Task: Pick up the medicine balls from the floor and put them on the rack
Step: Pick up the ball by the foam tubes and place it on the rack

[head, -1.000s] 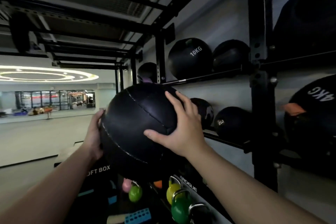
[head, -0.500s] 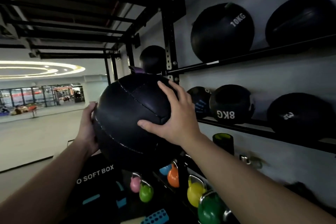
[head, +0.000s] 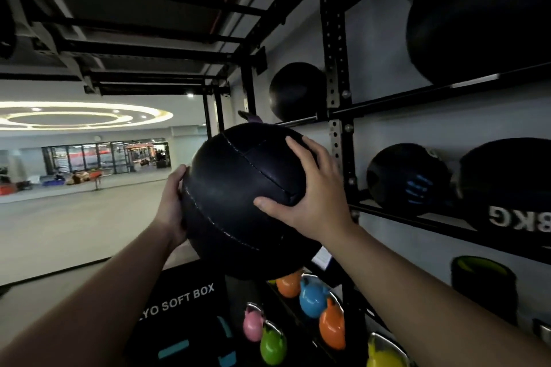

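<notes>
I hold a large black stitched medicine ball (head: 238, 197) at chest height between both hands. My left hand (head: 174, 202) presses its left side and my right hand (head: 310, 197) is spread over its upper right. The ball hangs in the air just left of a black upright of the wall rack (head: 338, 116). On the rack's rails rest other black medicine balls: one on the upper rail past the upright (head: 296, 91), a big one at top right (head: 483, 12), and on the lower rail one with a blue handprint (head: 408, 179) and one marked 8KG (head: 510, 185).
Below the ball stand several coloured kettlebells (head: 313, 299) and a black foam box lettered SOFT BOX (head: 182, 304). A dark cylinder with a yellow-green top (head: 483, 286) stands low on the right. Black overhead beams run above. Open gym floor (head: 74, 223) stretches to the left.
I have stepped closer to the rack and the view has swung left. The ball stays gripped in both hands, now nearer the upright and the rails.
</notes>
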Demonstrator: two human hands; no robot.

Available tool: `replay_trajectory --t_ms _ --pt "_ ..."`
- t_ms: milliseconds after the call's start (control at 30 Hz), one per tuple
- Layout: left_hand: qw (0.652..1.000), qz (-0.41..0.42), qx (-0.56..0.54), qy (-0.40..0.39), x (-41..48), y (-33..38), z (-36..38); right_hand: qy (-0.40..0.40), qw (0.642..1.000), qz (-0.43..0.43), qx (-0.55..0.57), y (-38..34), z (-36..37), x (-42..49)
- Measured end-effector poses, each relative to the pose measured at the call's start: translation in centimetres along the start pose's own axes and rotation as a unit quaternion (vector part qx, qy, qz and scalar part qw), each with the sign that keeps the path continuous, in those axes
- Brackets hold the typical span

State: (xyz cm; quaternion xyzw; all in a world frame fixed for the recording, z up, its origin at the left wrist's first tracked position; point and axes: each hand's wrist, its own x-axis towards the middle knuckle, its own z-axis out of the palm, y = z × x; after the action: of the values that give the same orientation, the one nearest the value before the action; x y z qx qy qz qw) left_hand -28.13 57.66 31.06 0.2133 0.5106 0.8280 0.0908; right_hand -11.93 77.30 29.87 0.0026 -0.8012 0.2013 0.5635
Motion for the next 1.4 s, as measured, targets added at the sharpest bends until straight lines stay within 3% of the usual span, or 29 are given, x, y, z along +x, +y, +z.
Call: replay_trajectory --t_ms 233,533,733,967,1400 --pt "0.999 0.011 -0.024 0.031 12.4 -0.1 -9.1 -0.022 0.999 -0.024 -0.006 0.7 13.9 6.0" --pt "0.999 0.010 -0.028 -0.013 30.0 -0.9 -20.9 -0.006 0.999 -0.016 -0.041 2.4 33.5 11.5" --pt "0.997 -0.027 -0.030 -0.062 41.5 -1.4 -24.0 0.012 0.997 0.012 -0.076 5.0 42.8 15.9" --pt "0.989 -0.074 -0.048 -0.120 53.6 -6.9 -22.3 0.020 0.989 0.048 -0.141 11.8 48.1 19.5" --pt "0.953 -0.138 -0.072 -0.262 71.3 -16.8 -9.3 0.091 0.964 0.067 -0.239 27.1 49.4 25.0"
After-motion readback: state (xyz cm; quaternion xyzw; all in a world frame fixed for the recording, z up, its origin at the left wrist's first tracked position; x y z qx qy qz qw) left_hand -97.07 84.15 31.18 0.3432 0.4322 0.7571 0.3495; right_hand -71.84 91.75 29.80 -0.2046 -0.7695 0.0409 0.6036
